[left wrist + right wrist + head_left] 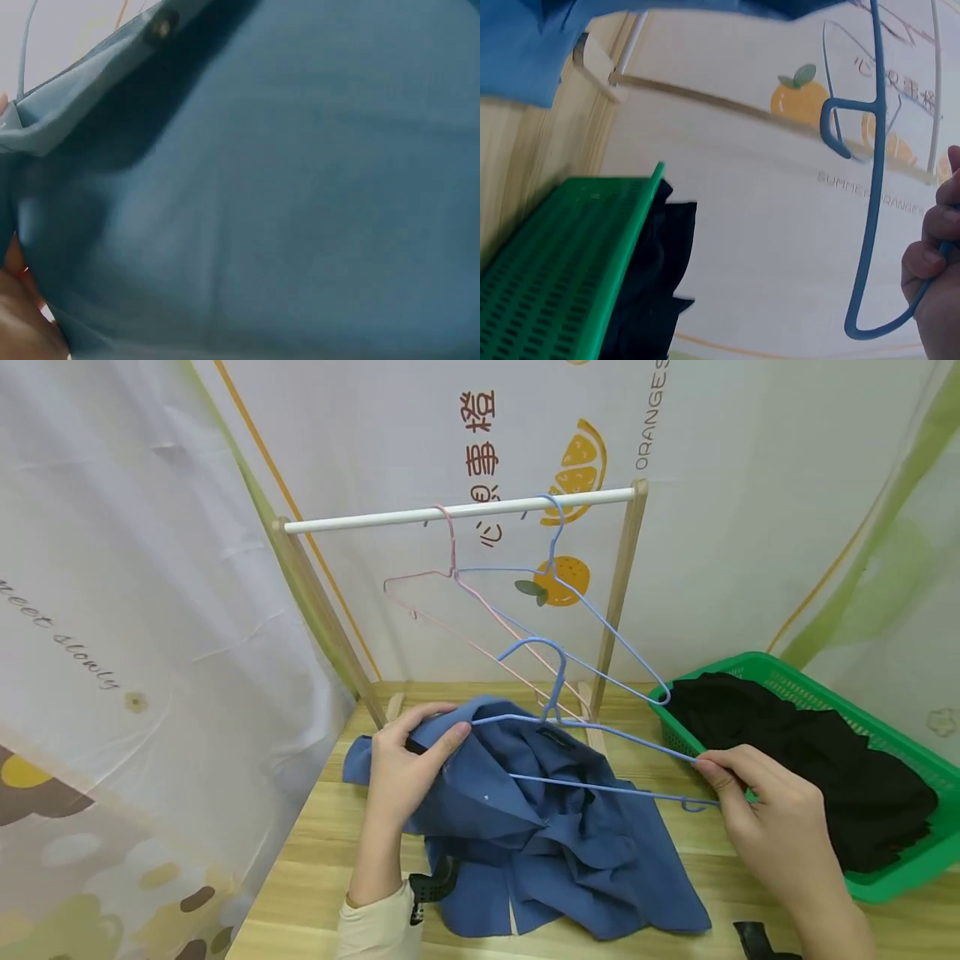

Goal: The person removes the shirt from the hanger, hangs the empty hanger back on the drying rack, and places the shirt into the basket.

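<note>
Right hand (936,262): at right edge, fingers curled round blue wire hanger (871,187) near its lower bend. Hanger: thin blue wire, small notch hook partway along, rounded corner at bottom. Blue garment (532,45): fills upper left corner, edge running along top. Green plastic basket (555,262): perforated wall, lower left. Black clothing (656,285): inside basket, spilling over rim. Wooden tabletop (517,165): light grain, left side. Backdrop (742,225): pale, printed with orange fruit (802,101) and lettering.

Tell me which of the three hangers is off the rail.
The blue hanger held in both hands over the blue shirt; the other two hang on the rail.
</note>
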`<state>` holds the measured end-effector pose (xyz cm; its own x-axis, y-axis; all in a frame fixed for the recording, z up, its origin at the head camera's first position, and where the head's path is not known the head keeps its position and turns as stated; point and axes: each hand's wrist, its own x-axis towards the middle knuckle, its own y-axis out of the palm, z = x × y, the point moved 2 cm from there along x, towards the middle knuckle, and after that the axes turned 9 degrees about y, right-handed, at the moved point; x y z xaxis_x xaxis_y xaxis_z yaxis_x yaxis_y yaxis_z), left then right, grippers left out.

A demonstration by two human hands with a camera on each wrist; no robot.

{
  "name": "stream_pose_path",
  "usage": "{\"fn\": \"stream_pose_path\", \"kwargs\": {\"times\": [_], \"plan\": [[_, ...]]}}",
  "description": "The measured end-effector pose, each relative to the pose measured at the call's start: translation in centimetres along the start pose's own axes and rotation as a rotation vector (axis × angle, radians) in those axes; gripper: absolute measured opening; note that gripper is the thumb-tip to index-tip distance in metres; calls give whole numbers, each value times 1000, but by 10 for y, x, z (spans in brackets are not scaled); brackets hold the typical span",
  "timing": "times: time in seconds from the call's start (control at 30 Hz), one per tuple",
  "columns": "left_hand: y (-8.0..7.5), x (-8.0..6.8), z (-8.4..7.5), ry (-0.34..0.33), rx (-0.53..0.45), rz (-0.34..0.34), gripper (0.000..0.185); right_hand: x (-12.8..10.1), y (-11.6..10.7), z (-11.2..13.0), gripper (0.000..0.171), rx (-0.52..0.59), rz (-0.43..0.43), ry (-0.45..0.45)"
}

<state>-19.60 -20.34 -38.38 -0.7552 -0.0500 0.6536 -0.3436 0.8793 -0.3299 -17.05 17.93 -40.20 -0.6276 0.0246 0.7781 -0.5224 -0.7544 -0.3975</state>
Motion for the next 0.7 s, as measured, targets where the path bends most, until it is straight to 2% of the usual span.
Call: {"fn": "stream_pose_path", "kwargs": {"times": [0.1, 0.27, 0.47, 0.57, 0.7], "plan": [[-11, -2, 7, -66, 16, -20, 27, 0, -8, -5, 27, 7, -46, 6], [-25, -6, 17, -171, 27, -55, 28, -1, -24, -14, 22, 1, -55, 61], [-27, -9, 26, -138, -77, -67, 26, -4, -34, -24, 8, -20, -42, 83], [-28, -12, 31, -126, -104, -114, 25, -5, -35, -28, 8, -33, -48, 73], [-33, -15, 38, -147, -74, -191, 25, -7, -38, -31, 9, -59, -48, 81]]}}
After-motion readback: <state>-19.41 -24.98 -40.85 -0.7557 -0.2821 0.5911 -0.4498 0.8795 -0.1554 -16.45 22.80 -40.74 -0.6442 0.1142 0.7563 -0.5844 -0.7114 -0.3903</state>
